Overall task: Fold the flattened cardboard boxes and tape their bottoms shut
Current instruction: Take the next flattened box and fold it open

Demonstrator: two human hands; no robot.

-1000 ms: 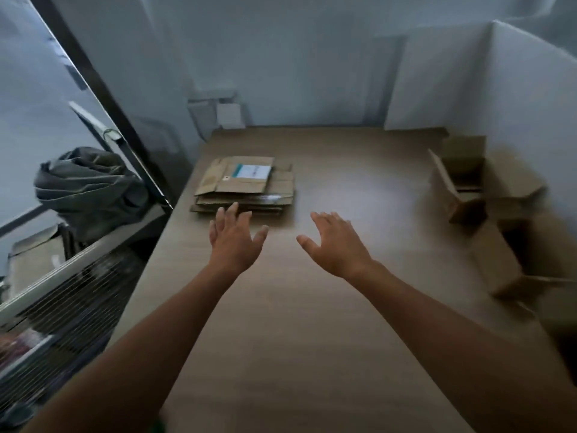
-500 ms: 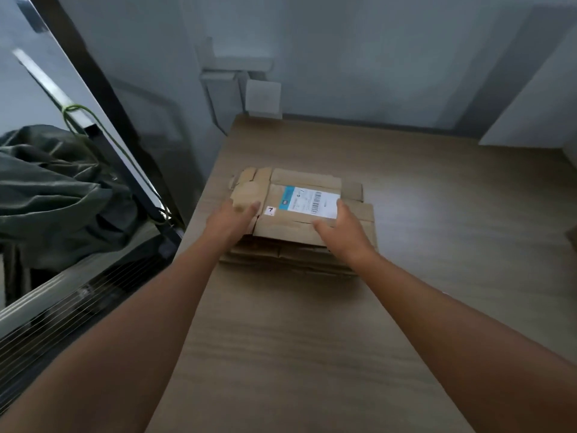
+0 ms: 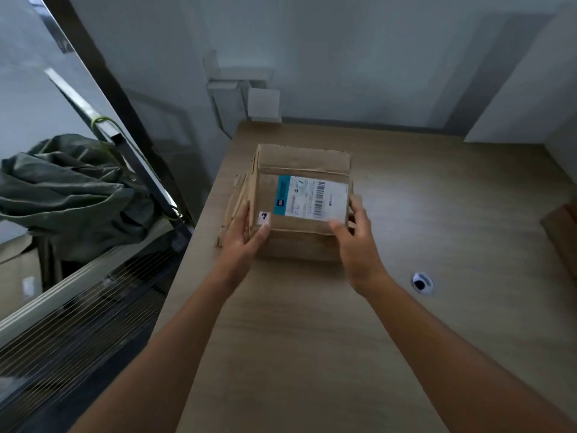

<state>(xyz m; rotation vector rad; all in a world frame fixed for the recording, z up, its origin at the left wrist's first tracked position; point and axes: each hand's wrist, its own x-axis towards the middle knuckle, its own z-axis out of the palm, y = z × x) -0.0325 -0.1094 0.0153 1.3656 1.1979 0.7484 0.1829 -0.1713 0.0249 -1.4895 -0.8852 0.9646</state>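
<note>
Lying heaped at left, green fabric (image 3: pixel 68 189) borders a wooden table (image 3: pixel 312 339). A person's left hand (image 3: pixel 242 235) curls round the left edge of a flattened cardboard box (image 3: pixel 299 235), held over a stack of flat cartons (image 3: pixel 234 198) near the table's far-left corner. The right hand (image 3: pixel 356 245) clasps its right edge, thumb on the shipping label (image 3: pixel 312 196).

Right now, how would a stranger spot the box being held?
On the wooden table, by its left edge, lies a stack of flattened cardboard boxes. The left hand and right hand grip the top box; it alone shows a teal-striped shipping label.
</note>
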